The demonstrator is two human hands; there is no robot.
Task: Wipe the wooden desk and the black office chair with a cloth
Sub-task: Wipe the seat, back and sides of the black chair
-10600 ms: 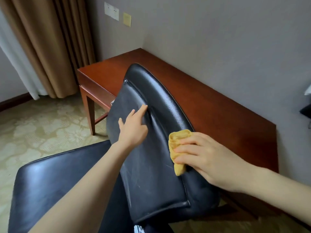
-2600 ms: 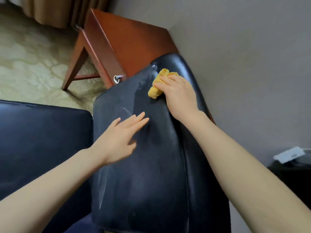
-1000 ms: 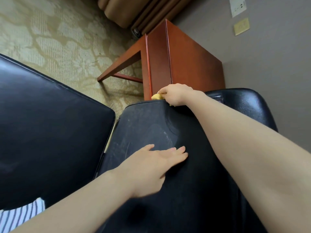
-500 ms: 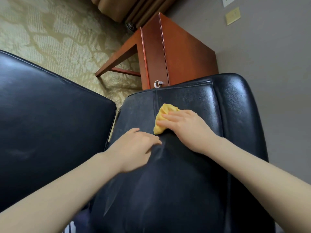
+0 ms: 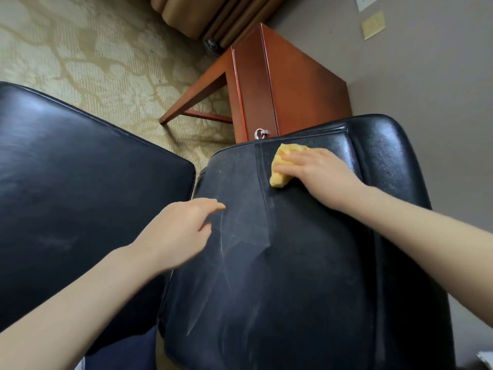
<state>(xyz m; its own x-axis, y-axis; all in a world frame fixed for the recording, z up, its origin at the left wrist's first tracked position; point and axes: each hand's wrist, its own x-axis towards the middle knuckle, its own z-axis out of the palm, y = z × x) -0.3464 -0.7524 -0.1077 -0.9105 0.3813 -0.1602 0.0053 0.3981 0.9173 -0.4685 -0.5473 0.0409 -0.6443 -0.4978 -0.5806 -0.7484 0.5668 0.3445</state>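
The black office chair's backrest (image 5: pixel 293 276) fills the middle of the head view, dull with dust and wipe streaks. Its seat (image 5: pixel 80 196) lies to the left. My right hand (image 5: pixel 320 174) holds a bunched yellow cloth (image 5: pixel 278 180) and presses it against the backrest's upper part, just below the top edge. My left hand (image 5: pixel 178 233) rests on the backrest's left side with relaxed fingers and holds nothing. The wooden desk (image 5: pixel 301 84) stands behind the chair against the wall; the backrest hides most of it.
A metal ring pull (image 5: pixel 260 133) hangs on the desk's drawer front just above the backrest. Patterned carpet (image 5: pixel 93 62) spreads to the left. Brown curtains (image 5: pixel 208 14) hang beyond the desk's end. The grey wall (image 5: pixel 426 89) carries a yellow plate (image 5: pixel 373 21).
In the last half second my right hand slid the cloth up and to the right, toward the backrest's top edge. My left hand shifted slightly down and left.
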